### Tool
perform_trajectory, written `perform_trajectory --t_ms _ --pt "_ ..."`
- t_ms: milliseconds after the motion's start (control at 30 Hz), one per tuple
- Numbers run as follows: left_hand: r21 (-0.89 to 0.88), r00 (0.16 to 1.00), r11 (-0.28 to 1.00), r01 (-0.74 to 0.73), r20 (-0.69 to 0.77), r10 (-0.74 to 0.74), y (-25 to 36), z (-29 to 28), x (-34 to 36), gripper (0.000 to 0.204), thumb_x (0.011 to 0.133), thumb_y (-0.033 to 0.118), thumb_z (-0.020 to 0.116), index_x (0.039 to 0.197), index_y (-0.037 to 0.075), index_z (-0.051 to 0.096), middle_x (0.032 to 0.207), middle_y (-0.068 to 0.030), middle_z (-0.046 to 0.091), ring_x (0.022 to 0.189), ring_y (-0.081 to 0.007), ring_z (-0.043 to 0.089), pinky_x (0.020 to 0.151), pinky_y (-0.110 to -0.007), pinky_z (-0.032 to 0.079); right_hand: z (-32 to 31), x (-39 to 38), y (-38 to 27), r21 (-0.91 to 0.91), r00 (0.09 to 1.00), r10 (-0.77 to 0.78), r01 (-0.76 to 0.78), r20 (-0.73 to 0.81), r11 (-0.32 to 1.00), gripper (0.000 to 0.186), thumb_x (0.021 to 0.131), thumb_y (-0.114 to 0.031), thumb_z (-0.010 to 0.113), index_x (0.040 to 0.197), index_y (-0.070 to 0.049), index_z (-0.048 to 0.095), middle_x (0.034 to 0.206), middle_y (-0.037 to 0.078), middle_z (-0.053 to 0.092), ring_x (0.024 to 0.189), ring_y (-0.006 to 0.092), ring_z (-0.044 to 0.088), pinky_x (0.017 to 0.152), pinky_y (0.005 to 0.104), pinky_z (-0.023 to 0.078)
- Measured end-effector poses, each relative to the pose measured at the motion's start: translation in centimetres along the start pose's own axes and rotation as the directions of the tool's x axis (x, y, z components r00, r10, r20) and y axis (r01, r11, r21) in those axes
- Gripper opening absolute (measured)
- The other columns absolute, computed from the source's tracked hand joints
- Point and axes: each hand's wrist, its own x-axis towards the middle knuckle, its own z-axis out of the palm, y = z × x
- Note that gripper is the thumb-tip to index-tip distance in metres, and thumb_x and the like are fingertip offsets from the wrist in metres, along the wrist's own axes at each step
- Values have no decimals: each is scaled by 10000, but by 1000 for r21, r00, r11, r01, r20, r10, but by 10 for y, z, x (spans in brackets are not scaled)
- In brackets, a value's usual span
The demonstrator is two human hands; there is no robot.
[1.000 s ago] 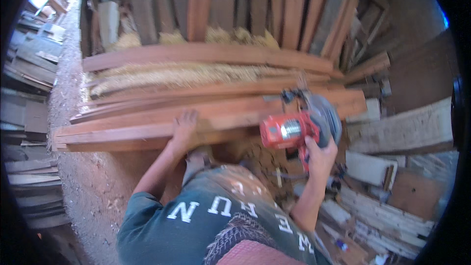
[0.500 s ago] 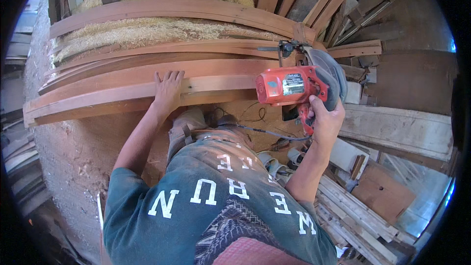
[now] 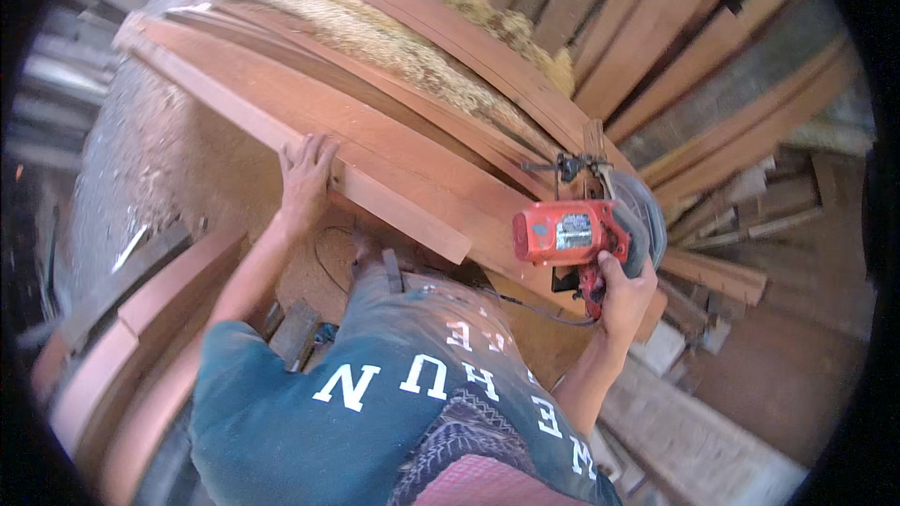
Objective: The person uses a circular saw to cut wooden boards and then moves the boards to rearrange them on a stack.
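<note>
My right hand (image 3: 630, 298) is closed round the rear handle of a red circular saw (image 3: 562, 230) with a dark blade guard. The saw rests at the right end of a wide reddish-brown board (image 3: 412, 164), and its blade is hidden. Along the near edge of that board lies a narrow wooden strip (image 3: 398, 211), its right end just left of the saw. My left hand (image 3: 306, 178) lies across this strip, left of the saw, with its fingers stretched out onto the wood. The saw's cord (image 3: 525, 305) trails from its handle toward my body.
Beyond the board, long curved planks (image 3: 450, 19) lie alongside a band of pale wood shavings (image 3: 375, 37). More planks (image 3: 647, 28) fan out at the far right. Thick timbers (image 3: 103, 384) stand at the lower left. A pale slab (image 3: 694, 422) lies at the lower right.
The view has turned, so the boards now slant from upper left to lower right. The strip's right end now shows. Both hands keep their places on the strip and the saw.
</note>
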Motion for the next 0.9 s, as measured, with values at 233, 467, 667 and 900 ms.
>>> perform_trajectory --t_ms 233,467,667,900 --pt "-731 366 -195 654 532 -763 179 -13 -67 1303 793 483 913 1588 -190 132 1630 -398 285 1532 -426 339 1265 -484 283 -56 33 -44 -129 951 -32 75 307 989 375 854 -7 728 1224 45 696 1052 84 747 904 168 678 847 326 536" --pt "-728 141 -84 681 243 -960 265 -6 -9 1198 703 178 911 1610 -75 170 1479 -345 503 1374 -450 530 1165 -442 435 -61 72 -24 -131 844 -43 133 534 982 462 819 26 694 1280 48 683 1152 97 739 1055 186 691 972 332 525" --pt "-782 142 -180 597 324 -935 255 13 -38 1088 697 118 860 1578 -54 243 1409 -293 575 1300 -421 595 1111 -446 479 -43 101 5 -84 754 -48 136 655 987 455 823 37 691 1277 54 684 1129 92 742 1027 178 693 944 331 533" --pt "-888 80 -426 175 444 -893 246 47 -35 835 914 475 735 1520 -10 426 1402 -213 616 1301 -346 600 1107 -462 486 -21 124 41 -175 713 5 164 701 971 387 835 -39 752 1207 54 700 1057 121 758 960 196 699 900 348 542"
